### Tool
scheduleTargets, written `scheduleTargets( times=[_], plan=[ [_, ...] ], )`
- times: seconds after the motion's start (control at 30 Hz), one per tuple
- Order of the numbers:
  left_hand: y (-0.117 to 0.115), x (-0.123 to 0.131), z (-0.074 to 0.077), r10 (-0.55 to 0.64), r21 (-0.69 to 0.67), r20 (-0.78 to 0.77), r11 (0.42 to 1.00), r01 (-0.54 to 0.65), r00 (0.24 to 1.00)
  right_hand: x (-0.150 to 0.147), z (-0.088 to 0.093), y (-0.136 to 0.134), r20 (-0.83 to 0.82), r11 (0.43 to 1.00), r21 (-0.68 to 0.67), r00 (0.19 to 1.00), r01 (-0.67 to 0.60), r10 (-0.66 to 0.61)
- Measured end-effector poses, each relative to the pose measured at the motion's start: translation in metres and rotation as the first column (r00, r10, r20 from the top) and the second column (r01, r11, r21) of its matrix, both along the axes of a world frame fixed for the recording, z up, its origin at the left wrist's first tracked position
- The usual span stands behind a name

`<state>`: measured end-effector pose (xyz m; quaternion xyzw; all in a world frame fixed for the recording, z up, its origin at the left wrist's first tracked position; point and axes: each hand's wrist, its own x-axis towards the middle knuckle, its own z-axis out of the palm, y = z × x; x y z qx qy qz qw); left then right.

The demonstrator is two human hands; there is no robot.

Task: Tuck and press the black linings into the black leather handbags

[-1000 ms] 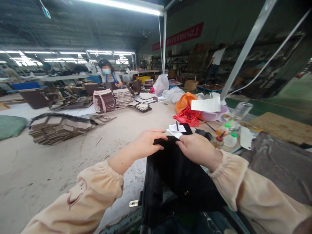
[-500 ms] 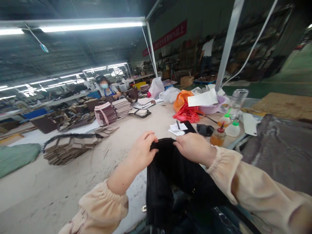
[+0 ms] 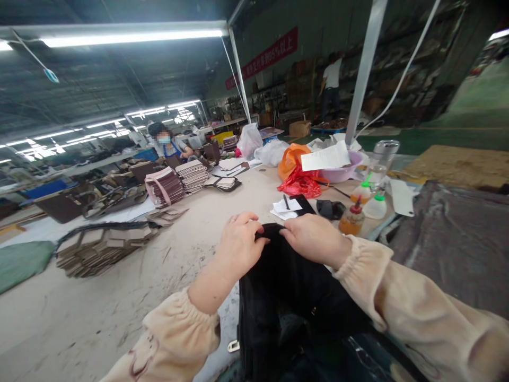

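A black bag (image 3: 262, 318) stands open toward me at the lower middle, its dark inside showing. My left hand (image 3: 241, 241) pinches the far rim between thumb and fingers. Close beside it, my right hand (image 3: 316, 236) grips the same rim, with the thumb side toward the left hand. A small metal clasp (image 3: 233, 346) hangs at the bag's left side. The bag's lower part runs out of view, and its inside is too dark to make out.
Stacked brown pieces (image 3: 103, 246) lie to the left, with bundled panels (image 3: 165, 187) behind. Beyond my hands are a red plastic bag (image 3: 299, 184), papers (image 3: 287, 207) and a bottle of amber liquid (image 3: 352, 218). A masked person (image 3: 169, 148) sits across the table.
My left hand has slid right along the rim, closer to my right hand. The right hand keeps its grip. The whole view has shifted slightly.
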<state>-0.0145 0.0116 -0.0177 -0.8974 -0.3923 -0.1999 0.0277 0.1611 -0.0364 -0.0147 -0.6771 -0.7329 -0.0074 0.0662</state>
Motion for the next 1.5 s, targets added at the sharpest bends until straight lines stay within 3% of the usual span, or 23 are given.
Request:
scheduleTargets(
  times=[0.23, 0.53, 0.73, 1.07, 1.5],
  plan=[
    [-0.006, 0.003, 0.001, 0.072, 0.038, -0.011, 0.997, -0.072, 0.997, 0.003, -0.002, 0.002, 0.024, 1.0, 0.007, 1.0, -0.009, 0.009],
    [0.014, 0.004, -0.007, -0.091, -0.133, 0.167, 0.985, 0.113, 0.982, 0.01, -0.001, 0.006, 0.004, 0.999, 0.023, 0.999, -0.041, 0.041],
    [0.02, 0.007, -0.006, -0.074, -0.119, 0.103, 0.989, 0.086, 0.992, 0.013, -0.003, 0.008, -0.002, 0.997, 0.028, 0.998, -0.07, 0.07],
    [0.021, 0.013, -0.01, -0.039, -0.098, 0.135, 0.994, 0.053, 0.99, 0.016, -0.005, 0.01, 0.015, 0.997, 0.046, 0.998, -0.054, 0.053],
    [0.019, 0.015, -0.01, 0.003, -0.093, 0.117, 0.996, 0.008, 0.993, 0.017, -0.003, 0.025, -0.153, 0.975, 0.123, 0.967, -0.188, 0.205]
  ],
)
